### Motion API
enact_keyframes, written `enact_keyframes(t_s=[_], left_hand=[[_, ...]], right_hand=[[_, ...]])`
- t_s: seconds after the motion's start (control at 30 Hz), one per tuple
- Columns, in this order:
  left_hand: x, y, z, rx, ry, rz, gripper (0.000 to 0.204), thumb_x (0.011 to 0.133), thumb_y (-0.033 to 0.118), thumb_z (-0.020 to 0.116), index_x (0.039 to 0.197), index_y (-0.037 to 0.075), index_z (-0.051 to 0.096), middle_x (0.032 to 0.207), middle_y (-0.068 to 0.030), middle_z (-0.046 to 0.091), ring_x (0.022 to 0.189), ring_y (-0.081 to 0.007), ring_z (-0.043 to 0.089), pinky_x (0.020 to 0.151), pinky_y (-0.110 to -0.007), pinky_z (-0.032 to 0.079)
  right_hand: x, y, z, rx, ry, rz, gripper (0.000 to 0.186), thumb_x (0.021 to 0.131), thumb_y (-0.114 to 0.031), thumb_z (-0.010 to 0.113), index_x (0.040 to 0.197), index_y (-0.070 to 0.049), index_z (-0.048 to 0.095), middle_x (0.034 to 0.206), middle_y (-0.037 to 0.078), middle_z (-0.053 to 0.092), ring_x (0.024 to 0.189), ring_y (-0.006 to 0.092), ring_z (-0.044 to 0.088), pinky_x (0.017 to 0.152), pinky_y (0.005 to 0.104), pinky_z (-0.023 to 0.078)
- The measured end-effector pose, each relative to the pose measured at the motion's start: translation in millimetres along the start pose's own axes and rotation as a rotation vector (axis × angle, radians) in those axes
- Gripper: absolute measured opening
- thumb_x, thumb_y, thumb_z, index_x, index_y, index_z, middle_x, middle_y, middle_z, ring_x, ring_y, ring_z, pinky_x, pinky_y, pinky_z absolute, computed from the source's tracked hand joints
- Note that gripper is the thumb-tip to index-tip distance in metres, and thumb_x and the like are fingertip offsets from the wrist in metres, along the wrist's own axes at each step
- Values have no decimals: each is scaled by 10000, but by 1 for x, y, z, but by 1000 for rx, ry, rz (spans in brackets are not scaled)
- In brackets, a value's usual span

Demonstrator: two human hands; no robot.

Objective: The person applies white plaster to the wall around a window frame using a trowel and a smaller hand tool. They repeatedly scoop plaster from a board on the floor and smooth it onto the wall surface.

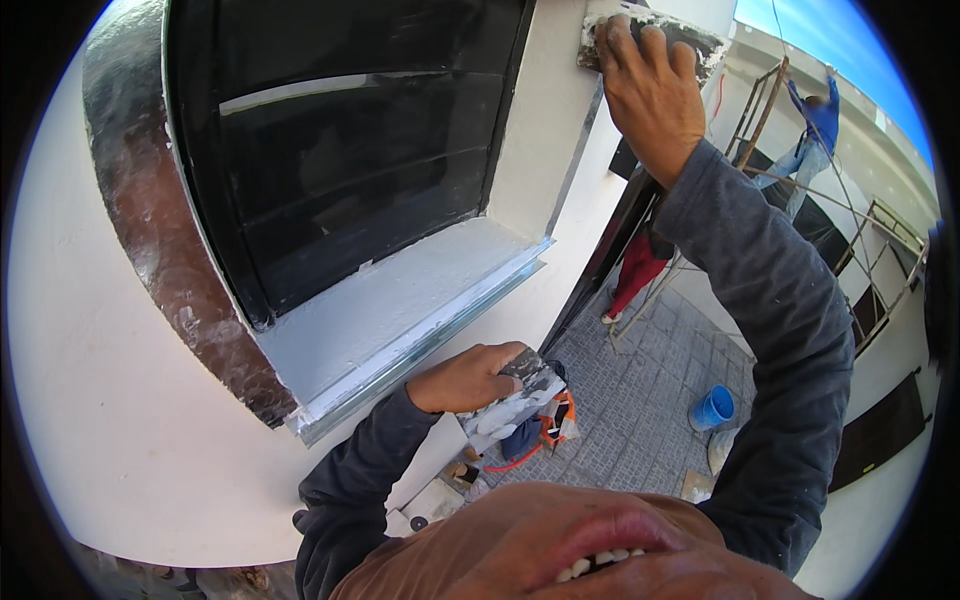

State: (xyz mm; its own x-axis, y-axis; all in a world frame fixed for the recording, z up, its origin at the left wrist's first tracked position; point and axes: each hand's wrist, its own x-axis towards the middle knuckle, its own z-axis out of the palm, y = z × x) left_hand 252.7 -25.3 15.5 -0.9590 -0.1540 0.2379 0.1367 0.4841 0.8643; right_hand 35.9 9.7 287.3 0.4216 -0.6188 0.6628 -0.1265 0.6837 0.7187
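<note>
Up high on the right, my right hand (pixel 655 95) is closed on a wide plastering blade (pixel 590 45) caked with white paste. It lies against the pale wall corner beside the window, my fingers spread over its dark face. Lower down, just off the front of the window sill (pixel 400 285), my left hand (pixel 465 378) grips a second flat plastering blade (pixel 515 405). White paste sits in thick smears on this one, and my thumb rests on its upper face. The dark-paned window (pixel 350 170) has a black frame.
A metal strip (pixel 430 345) edges the sill; a brown band (pixel 180 270) runs down the window's left. Below are paving, a blue bucket (pixel 712 408) and an orange-and-white bag (pixel 560 418). A person in blue (pixel 820 115) is on scaffolding (pixel 765 110); another wears red trousers (pixel 637 270).
</note>
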Motion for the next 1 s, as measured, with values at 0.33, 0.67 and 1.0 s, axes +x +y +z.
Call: enact_keyframes(t_s=[0.33,0.67,1.0], left_hand=[[1,-4,1,41,35,87,342,957,111,607,1250,-61,565,962,-196,688,844,-242,649,824,-373,513],[-2,1,-1,10,17,50,353,957,115,611,1261,-56,562,976,-194,687,858,-237,648,832,-367,509],[-9,10,2,-416,112,28,455,990,110,603,1412,-43,527,1193,-103,684,1077,-151,624,979,-304,475]], right_hand=[[3,-9,-16,77,157,22,507,936,-148,677,1431,-78,591,1373,89,589,1128,235,539,911,364,428],[25,-12,-5,69,34,-27,424,951,-186,603,1335,-11,639,1302,135,600,1128,270,527,917,409,407],[-97,28,-86,956,28,23,489,835,31,677,1314,-73,685,1237,100,718,1052,260,631,928,397,448]])
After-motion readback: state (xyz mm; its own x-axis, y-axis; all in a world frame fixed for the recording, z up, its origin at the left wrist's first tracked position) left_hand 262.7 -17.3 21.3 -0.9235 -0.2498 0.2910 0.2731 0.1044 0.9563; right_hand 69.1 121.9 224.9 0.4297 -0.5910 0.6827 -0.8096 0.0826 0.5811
